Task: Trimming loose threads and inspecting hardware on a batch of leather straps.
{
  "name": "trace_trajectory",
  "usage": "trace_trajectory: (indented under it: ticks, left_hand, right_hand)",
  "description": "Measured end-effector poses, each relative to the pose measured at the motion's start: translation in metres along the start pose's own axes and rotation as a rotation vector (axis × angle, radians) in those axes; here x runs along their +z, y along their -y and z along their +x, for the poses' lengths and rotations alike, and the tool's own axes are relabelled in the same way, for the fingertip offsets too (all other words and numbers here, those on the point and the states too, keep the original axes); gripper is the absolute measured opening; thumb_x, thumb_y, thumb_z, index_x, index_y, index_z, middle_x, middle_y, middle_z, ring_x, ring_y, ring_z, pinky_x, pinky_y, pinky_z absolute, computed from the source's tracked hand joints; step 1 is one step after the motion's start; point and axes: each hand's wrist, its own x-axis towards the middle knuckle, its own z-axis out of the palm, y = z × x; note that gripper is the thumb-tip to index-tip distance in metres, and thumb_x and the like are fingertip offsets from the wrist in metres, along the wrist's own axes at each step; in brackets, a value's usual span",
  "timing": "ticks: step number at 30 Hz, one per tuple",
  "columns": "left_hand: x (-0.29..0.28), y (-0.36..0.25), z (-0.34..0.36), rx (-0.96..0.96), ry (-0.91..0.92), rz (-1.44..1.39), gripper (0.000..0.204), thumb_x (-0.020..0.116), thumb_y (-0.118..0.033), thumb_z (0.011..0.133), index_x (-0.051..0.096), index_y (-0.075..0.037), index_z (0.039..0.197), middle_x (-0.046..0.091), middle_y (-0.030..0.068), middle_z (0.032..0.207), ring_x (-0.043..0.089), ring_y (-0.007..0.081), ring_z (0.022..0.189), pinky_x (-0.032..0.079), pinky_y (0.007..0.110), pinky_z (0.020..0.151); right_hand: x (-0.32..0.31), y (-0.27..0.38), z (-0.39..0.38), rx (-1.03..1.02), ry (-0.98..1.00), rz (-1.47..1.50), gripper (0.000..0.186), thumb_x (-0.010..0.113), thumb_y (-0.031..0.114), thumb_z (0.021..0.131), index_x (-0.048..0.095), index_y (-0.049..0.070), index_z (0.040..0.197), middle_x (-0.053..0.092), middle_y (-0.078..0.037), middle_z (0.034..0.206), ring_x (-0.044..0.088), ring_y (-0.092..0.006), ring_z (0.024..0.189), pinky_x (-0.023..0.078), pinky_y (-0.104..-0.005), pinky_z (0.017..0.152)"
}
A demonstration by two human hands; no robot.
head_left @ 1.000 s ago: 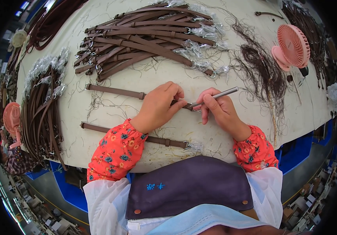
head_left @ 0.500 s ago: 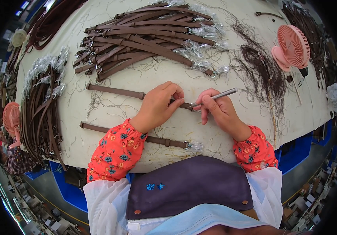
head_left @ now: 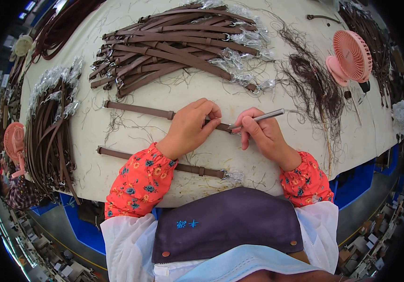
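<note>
A brown leather strap [head_left: 138, 109] with a keeper loop lies across the table before me. My left hand [head_left: 192, 124] rests over it, thumb and fingers pinched on the strap near its right end. In my right hand [head_left: 260, 128] is a slim silver pen-shaped tool [head_left: 268, 114], gripped like a pen. Its tip touches or nearly touches the strap's right end, beside the left fingertips; exact contact is too small to tell. Nearer to me lies a second brown strap [head_left: 188, 168], partly under my left forearm, with clear plastic wrap around its metal hardware at the right.
A heap of brown straps [head_left: 164, 51] with plastic-wrapped hardware lies at the far side, another bundle [head_left: 51, 131] at the left. Tangled dark threads [head_left: 312, 80] spread at the right, near a pink fan [head_left: 352, 56]. Another pink fan [head_left: 14, 141] stands left. Blue bins [head_left: 357, 181] sit below the table edge.
</note>
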Motion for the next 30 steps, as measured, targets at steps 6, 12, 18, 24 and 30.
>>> trace_trajectory:
  ticks: [6, 12, 18, 24, 30]
  left_hand:
    - [-0.016, -0.012, 0.003, -0.076, 0.164, -0.073, 0.021, 0.073, -0.004, 0.079, 0.062, -0.006, 0.097, 0.058, 0.0044, 0.093, 0.051, 0.0137, 0.068, 0.044, 0.027, 0.059]
    - [-0.007, -0.002, -0.004, 0.085, 0.152, 0.053, 0.022, 0.073, -0.006, 0.079, 0.060, -0.007, 0.097, 0.055, 0.0068, 0.094, 0.058, 0.0211, 0.078, 0.047, 0.032, 0.066]
    - [-0.001, -0.014, -0.007, 0.203, 0.168, 0.423, 0.015, 0.068, -0.007, 0.083, 0.055, -0.005, 0.091, 0.054, 0.0086, 0.092, 0.055, 0.0276, 0.087, 0.043, 0.039, 0.075]
    - [-0.001, -0.011, -0.005, 0.221, 0.145, 0.390, 0.015, 0.064, -0.006, 0.086, 0.051, -0.004, 0.092, 0.054, 0.0090, 0.089, 0.054, 0.0298, 0.087, 0.041, 0.040, 0.074]
    - [0.001, -0.005, -0.005, 0.235, 0.100, 0.357, 0.016, 0.063, -0.006, 0.087, 0.048, -0.004, 0.091, 0.055, 0.0098, 0.088, 0.055, 0.0308, 0.084, 0.042, 0.040, 0.073]
  right_hand:
    - [-0.002, -0.002, -0.002, 0.027, -0.049, 0.110, 0.032, 0.041, 0.031, 0.106, 0.056, 0.003, 0.101, 0.057, -0.001, 0.064, 0.057, -0.0088, 0.054, 0.054, -0.0312, 0.080]
    - [-0.002, 0.000, -0.001, 0.035, -0.076, 0.185, 0.035, 0.039, 0.033, 0.107, 0.055, 0.002, 0.103, 0.056, -0.002, 0.064, 0.057, -0.0096, 0.054, 0.055, -0.0334, 0.083]
    - [-0.003, -0.001, -0.001, 0.030, -0.076, 0.181, 0.035, 0.040, 0.033, 0.106, 0.055, 0.002, 0.102, 0.056, -0.002, 0.065, 0.057, -0.0092, 0.055, 0.055, -0.0331, 0.083]
    - [-0.003, -0.002, -0.001, 0.022, -0.057, 0.131, 0.033, 0.040, 0.031, 0.106, 0.056, 0.002, 0.100, 0.056, -0.001, 0.064, 0.057, -0.0084, 0.055, 0.054, -0.0312, 0.082]
    - [-0.002, -0.001, -0.001, 0.029, -0.030, 0.075, 0.032, 0.041, 0.029, 0.106, 0.057, 0.002, 0.099, 0.057, -0.001, 0.063, 0.056, -0.0079, 0.055, 0.054, -0.0296, 0.078]
